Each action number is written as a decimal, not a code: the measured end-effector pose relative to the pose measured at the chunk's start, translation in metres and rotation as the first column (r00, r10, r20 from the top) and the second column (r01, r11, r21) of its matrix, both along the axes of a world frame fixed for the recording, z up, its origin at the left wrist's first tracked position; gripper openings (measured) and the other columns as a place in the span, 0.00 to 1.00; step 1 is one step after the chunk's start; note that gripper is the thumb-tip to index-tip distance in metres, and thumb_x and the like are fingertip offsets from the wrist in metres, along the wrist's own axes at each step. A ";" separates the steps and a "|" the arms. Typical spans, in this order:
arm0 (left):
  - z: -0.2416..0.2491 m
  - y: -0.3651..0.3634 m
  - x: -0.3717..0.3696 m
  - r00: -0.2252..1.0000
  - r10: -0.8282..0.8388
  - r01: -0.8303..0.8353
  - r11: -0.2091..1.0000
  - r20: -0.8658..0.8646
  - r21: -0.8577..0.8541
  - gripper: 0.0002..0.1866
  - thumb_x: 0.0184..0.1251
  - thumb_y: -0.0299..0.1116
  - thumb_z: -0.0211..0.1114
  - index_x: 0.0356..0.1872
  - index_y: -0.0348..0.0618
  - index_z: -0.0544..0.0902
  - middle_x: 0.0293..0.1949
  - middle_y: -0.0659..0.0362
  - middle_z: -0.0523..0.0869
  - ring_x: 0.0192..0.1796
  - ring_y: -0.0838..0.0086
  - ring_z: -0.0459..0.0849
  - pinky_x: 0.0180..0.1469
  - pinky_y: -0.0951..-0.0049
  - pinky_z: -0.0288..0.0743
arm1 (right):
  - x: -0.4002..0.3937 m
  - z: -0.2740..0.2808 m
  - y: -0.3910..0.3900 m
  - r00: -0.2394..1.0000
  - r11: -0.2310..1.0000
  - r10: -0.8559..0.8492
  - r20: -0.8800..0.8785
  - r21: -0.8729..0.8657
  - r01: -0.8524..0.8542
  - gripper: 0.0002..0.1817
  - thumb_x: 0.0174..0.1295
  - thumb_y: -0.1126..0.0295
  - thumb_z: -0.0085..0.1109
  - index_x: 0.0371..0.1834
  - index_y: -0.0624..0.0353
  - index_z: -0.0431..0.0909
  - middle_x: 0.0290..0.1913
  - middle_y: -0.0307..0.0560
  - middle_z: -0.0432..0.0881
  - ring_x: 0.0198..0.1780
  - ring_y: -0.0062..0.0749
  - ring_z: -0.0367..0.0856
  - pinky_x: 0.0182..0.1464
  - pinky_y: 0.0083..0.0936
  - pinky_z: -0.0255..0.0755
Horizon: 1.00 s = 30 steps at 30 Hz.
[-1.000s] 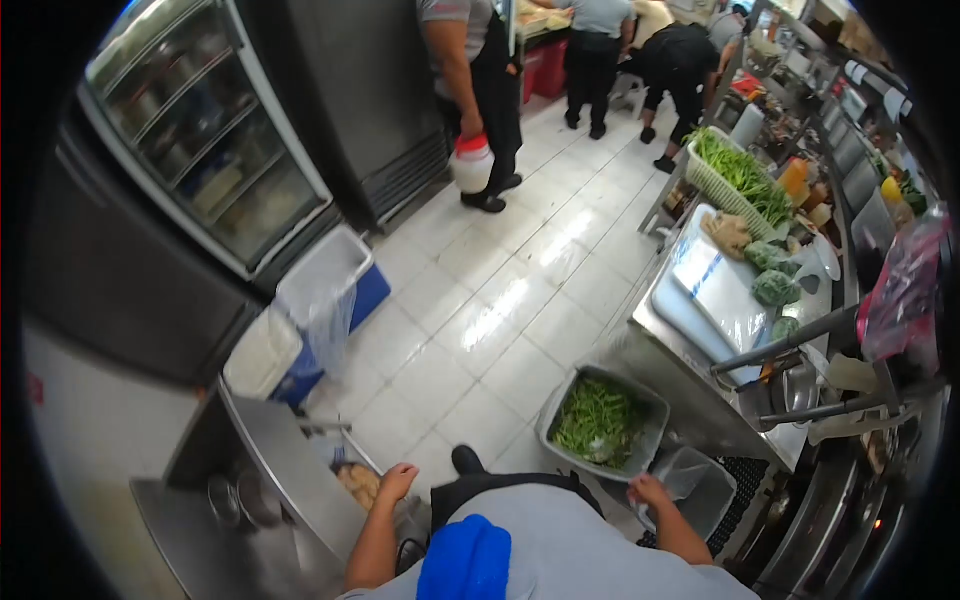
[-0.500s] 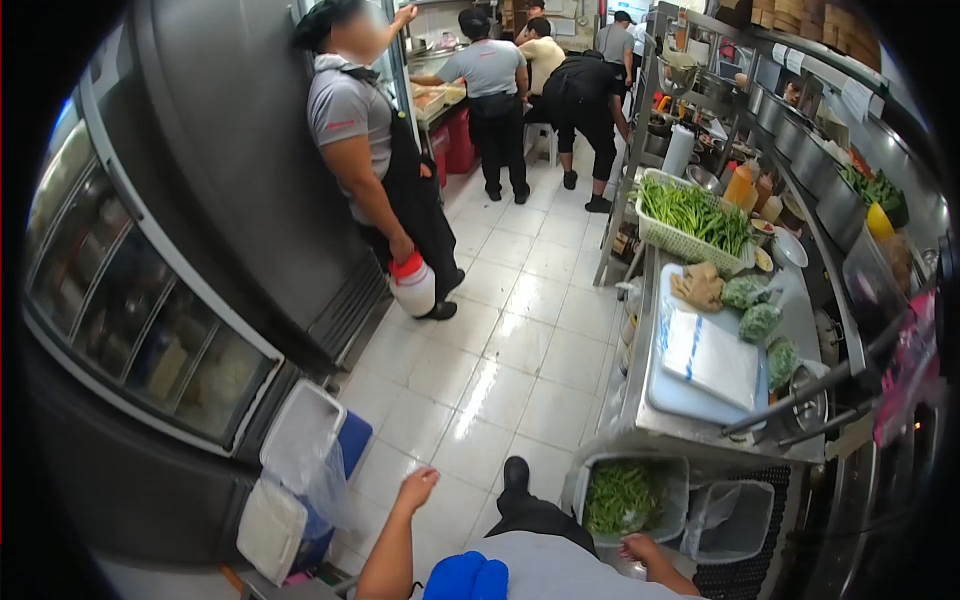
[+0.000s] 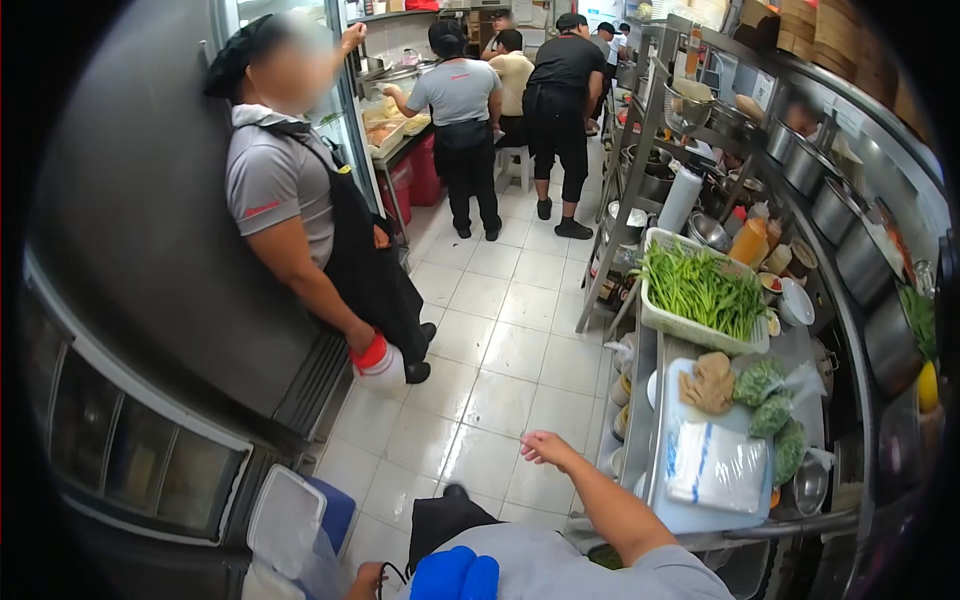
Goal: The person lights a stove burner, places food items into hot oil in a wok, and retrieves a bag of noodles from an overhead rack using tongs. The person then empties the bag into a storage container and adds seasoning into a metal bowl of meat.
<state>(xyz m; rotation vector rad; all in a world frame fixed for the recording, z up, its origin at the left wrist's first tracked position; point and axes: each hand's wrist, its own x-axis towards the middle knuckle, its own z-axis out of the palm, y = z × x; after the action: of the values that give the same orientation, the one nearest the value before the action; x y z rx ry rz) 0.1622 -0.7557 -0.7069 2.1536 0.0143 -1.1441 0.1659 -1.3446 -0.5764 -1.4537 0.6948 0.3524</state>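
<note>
Grey co-worker's shirt (image 3: 280, 195): red lettering (image 3: 262, 209), too small for us
Right hand (image 3: 545, 449): half-curled, empty
Left hand (image 3: 369, 577): grip we cannot tell

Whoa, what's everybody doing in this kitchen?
The person wearing the camera has their right hand out over the floor, and it looks empty. Their left hand is at the picture's bottom edge. A worker holds a red-topped container. Leafy greens sit in a basket on the right. Other workers are farther back.
</note>
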 end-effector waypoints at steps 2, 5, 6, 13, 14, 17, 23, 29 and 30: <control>-0.020 -0.020 0.034 0.842 0.422 -0.368 0.905 -0.336 0.214 0.13 0.63 0.39 0.55 0.44 0.44 0.77 0.35 0.56 0.80 0.36 0.64 0.82 0.30 0.56 0.71 | 0.051 0.010 -0.029 0.999 1.000 -0.006 0.048 0.009 0.005 0.15 0.61 0.57 0.52 0.43 0.54 0.75 0.37 0.40 0.81 0.35 0.24 0.79 0.37 0.21 0.72; -0.042 -0.060 0.102 0.854 0.386 -0.301 0.913 -0.348 0.274 0.13 0.63 0.39 0.55 0.43 0.45 0.77 0.35 0.55 0.81 0.36 0.63 0.82 0.31 0.56 0.71 | 0.098 0.004 -0.078 0.989 0.989 -0.144 0.042 -0.029 0.145 0.14 0.62 0.58 0.51 0.41 0.55 0.75 0.36 0.41 0.81 0.34 0.25 0.79 0.35 0.22 0.72; -0.046 -0.076 0.131 0.860 0.372 -0.278 0.915 -0.350 0.291 0.12 0.63 0.40 0.55 0.43 0.45 0.78 0.35 0.55 0.81 0.36 0.63 0.82 0.31 0.56 0.71 | 0.109 -0.004 -0.096 0.978 0.977 -0.204 0.048 -0.049 0.206 0.13 0.62 0.58 0.51 0.40 0.56 0.75 0.34 0.42 0.81 0.33 0.25 0.80 0.34 0.22 0.73; -0.048 -0.276 0.385 0.357 -0.896 0.874 0.420 0.262 0.244 0.16 0.62 0.42 0.48 0.41 0.45 0.78 0.39 0.46 0.81 0.40 0.53 0.81 0.44 0.56 0.72 | 0.039 -0.092 -0.155 0.920 0.936 -0.243 -0.308 -0.325 0.138 0.11 0.58 0.64 0.51 0.32 0.61 0.75 0.26 0.45 0.80 0.23 0.27 0.79 0.21 0.22 0.70; -0.048 -0.313 0.416 0.329 -0.886 0.888 0.408 0.327 0.211 0.16 0.62 0.42 0.46 0.38 0.44 0.78 0.35 0.48 0.83 0.38 0.53 0.81 0.44 0.56 0.72 | 0.027 -0.085 -0.148 0.884 0.934 -0.306 -0.354 -0.290 0.207 0.10 0.58 0.65 0.50 0.32 0.61 0.75 0.26 0.45 0.80 0.23 0.27 0.79 0.22 0.23 0.70; 0.022 -0.448 0.484 0.816 -0.574 0.568 0.818 0.072 0.094 0.21 0.61 0.48 0.50 0.35 0.40 0.82 0.28 0.51 0.84 0.32 0.63 0.82 0.37 0.66 0.73 | 0.007 -0.101 -0.126 0.689 0.810 -0.566 -0.452 -0.150 0.567 0.09 0.58 0.65 0.52 0.33 0.60 0.75 0.27 0.46 0.79 0.24 0.28 0.79 0.22 0.23 0.71; 0.002 -0.608 0.601 0.936 -0.322 0.348 0.907 0.142 -0.235 0.20 0.59 0.45 0.55 0.35 0.34 0.81 0.28 0.52 0.83 0.31 0.70 0.82 0.36 0.70 0.72 | 0.021 -0.135 -0.130 0.737 0.834 -0.498 -0.457 -0.018 0.552 0.13 0.58 0.60 0.51 0.33 0.58 0.78 0.30 0.47 0.81 0.29 0.32 0.80 0.30 0.29 0.74; -0.002 -0.643 0.682 0.912 -0.371 0.370 0.928 0.176 0.038 0.17 0.58 0.42 0.58 0.38 0.37 0.81 0.29 0.55 0.83 0.29 0.72 0.82 0.33 0.73 0.73 | 0.161 -0.188 -0.293 0.874 0.700 0.327 -0.359 -0.530 -0.479 0.14 0.56 0.60 0.50 0.28 0.56 0.81 0.29 0.48 0.82 0.31 0.36 0.81 0.34 0.33 0.75; 0.015 -0.648 0.688 0.954 -0.289 0.285 0.957 0.086 0.055 0.17 0.58 0.41 0.58 0.39 0.37 0.81 0.29 0.55 0.83 0.29 0.73 0.82 0.31 0.72 0.73 | 0.195 -0.194 -0.339 0.861 0.683 0.324 -0.392 -0.532 -0.500 0.14 0.55 0.60 0.49 0.27 0.56 0.82 0.29 0.48 0.82 0.31 0.37 0.81 0.35 0.33 0.75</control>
<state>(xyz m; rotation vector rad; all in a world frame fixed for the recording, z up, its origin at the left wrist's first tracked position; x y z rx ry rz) 0.8506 -1.4038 -0.6921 2.2974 -0.3295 -1.2101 0.3606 -1.6837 -0.7706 -2.2482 0.7236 0.7390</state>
